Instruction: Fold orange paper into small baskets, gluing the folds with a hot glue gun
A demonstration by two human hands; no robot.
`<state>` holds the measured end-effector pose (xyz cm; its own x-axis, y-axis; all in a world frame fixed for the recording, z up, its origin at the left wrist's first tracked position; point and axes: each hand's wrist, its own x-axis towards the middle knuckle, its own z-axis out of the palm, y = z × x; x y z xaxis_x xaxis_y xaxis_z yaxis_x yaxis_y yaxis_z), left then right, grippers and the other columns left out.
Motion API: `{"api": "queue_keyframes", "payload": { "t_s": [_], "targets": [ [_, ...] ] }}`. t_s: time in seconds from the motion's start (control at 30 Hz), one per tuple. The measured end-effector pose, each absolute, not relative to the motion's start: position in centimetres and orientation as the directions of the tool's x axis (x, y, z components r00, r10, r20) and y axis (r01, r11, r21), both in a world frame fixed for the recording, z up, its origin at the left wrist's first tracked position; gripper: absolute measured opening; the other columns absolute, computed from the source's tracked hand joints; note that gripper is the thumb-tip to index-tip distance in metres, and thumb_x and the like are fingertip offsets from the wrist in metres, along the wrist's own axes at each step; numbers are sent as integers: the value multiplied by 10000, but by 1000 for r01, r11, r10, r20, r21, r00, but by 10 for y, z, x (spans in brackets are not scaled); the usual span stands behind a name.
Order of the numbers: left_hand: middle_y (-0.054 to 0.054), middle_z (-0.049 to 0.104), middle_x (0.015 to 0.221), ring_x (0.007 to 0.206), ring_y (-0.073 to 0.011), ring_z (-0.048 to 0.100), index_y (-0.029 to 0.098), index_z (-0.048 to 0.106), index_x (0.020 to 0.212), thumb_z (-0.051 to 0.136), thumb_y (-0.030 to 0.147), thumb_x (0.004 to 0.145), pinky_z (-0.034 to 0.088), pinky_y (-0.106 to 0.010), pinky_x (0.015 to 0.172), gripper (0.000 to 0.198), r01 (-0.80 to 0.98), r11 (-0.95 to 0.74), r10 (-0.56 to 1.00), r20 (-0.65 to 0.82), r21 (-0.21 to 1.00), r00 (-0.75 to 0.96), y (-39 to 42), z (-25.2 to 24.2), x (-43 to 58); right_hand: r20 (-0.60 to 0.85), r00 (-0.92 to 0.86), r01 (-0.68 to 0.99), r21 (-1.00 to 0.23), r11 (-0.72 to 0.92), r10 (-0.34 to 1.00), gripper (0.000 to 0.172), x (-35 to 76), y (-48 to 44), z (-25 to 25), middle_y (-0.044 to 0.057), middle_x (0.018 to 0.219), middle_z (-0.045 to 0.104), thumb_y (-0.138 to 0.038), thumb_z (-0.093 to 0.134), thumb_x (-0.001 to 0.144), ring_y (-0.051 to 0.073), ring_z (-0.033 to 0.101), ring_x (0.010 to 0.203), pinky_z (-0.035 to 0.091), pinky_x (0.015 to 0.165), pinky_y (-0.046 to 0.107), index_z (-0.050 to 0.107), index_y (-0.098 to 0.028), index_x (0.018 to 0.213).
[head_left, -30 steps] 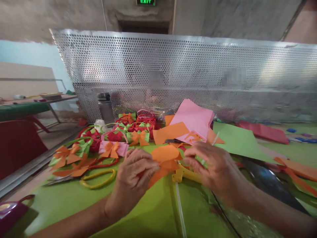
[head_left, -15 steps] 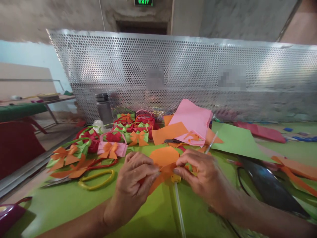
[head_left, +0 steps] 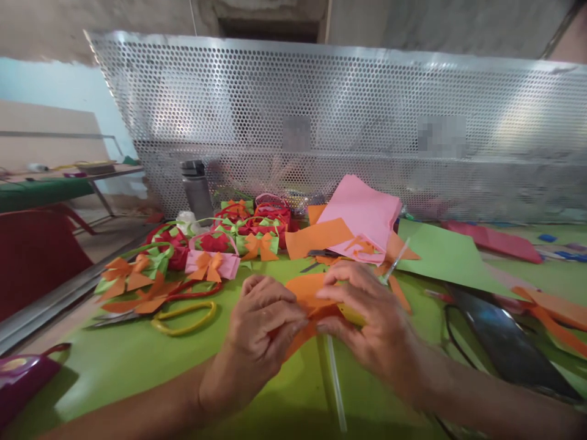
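Note:
My left hand (head_left: pixel 263 333) is closed, its thumb and fingers pinching a folded piece of orange paper (head_left: pixel 305 290) above the green table. At the paper's right side is my right hand (head_left: pixel 367 318), its thumb below and bent fingers above, with the paper's edge between them. A rounded flap of the paper stands up beyond the fingertips. Partly hidden behind my right fingers is a yellow thing (head_left: pixel 351 314) whose kind I cannot make out. On the table below the hands lies a clear thin stick (head_left: pixel 337 385).
Several small paper bags with bows (head_left: pixel 211 266) stand at the left, near yellow-handled scissors (head_left: pixel 183 319) and a grey bottle (head_left: pixel 197 192). Pink sheets (head_left: pixel 360 205) and a green sheet (head_left: pixel 452 253) lie at the back. A dark phone-like slab (head_left: pixel 509 342) is at right; a perforated metal panel (head_left: pixel 358 98) stands behind.
My right thumb and fingers have moved farther apart at the paper's edge, while my left hand keeps its pinch. The view has tipped down and shifted slightly left.

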<state>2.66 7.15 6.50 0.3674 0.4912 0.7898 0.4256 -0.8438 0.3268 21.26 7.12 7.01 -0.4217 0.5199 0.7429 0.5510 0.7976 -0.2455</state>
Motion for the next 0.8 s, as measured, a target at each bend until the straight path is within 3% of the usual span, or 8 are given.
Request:
{"api": "queue_keyframes", "payload": {
  "t_s": [0.07,0.17,0.33,0.6,0.8],
  "targets": [
    [13,592,675,630,-118,498,190,627,720,564,67,782,367,-309,686,151,422,-842,502,777,337,380,71,65,27,739,-427,521,-269,810,521,30,210,73,70,41,855,601,-181,612,797,187,544,852,425,755,355,599,-208,795],
    [10,599,676,636,-120,498,182,635,700,581,50,767,350,-312,692,157,395,-837,523,766,378,374,70,66,28,722,-421,455,-356,816,550,89,209,74,70,16,749,595,-184,604,807,170,548,775,418,711,329,595,-198,720],
    [5,594,656,635,-118,500,158,627,654,587,49,756,354,-305,695,154,386,-790,606,704,477,371,67,69,30,621,-428,395,-525,754,657,133,209,70,70,21,768,573,-75,554,802,157,534,777,414,710,300,546,-176,716],
    [-6,609,619,599,-116,539,148,654,678,603,131,784,411,-238,586,119,312,-722,691,628,617,357,68,65,32,658,-428,429,-456,780,620,130,207,66,67,20,779,552,-69,501,821,172,515,791,373,751,363,492,-179,753],
    [-8,595,631,581,-104,553,139,636,683,585,83,774,433,-207,547,118,235,-672,737,604,702,303,71,65,31,570,-332,388,-644,659,752,81,210,69,73,12,789,571,-210,496,860,154,540,779,415,723,303,522,-193,786]
  ]
}}
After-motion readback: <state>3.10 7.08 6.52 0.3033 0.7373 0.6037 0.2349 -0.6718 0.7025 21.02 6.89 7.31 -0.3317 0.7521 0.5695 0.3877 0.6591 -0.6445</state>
